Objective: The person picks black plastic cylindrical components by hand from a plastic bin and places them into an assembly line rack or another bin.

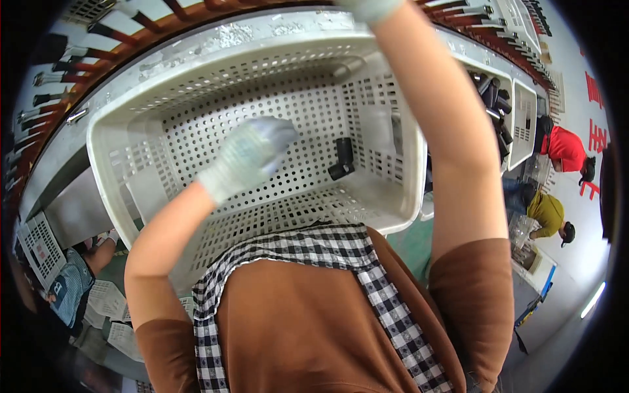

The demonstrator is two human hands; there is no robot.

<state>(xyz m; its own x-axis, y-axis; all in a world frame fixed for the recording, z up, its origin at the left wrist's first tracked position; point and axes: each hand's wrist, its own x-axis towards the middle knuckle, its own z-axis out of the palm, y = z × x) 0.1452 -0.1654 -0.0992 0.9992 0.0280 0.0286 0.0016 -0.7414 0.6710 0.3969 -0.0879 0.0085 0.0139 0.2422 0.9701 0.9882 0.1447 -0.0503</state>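
A large white perforated plastic crate (255, 134) stands in front of me, its near rim against my checked apron. My left hand (252, 154), in a pale glove with a grey palm, hovers inside the crate over its floor. Motion smears its fingers, and I cannot make out anything in them. To its right, two short black cylindrical pieces (344, 152) lie close together on the crate floor. My right arm reaches over the crate's right side toward the far rack. Only part of the gloved right hand (372, 8) shows at the top edge; its fingers are cut off.
Beyond the crate runs a grey ledge (242, 29) littered with clear scraps. Behind it curves an orange-brown rail (177, 26) carrying several dark rods with silvery ends. Crates with black parts (495, 98) stand at the right. People work at the far right and lower left.
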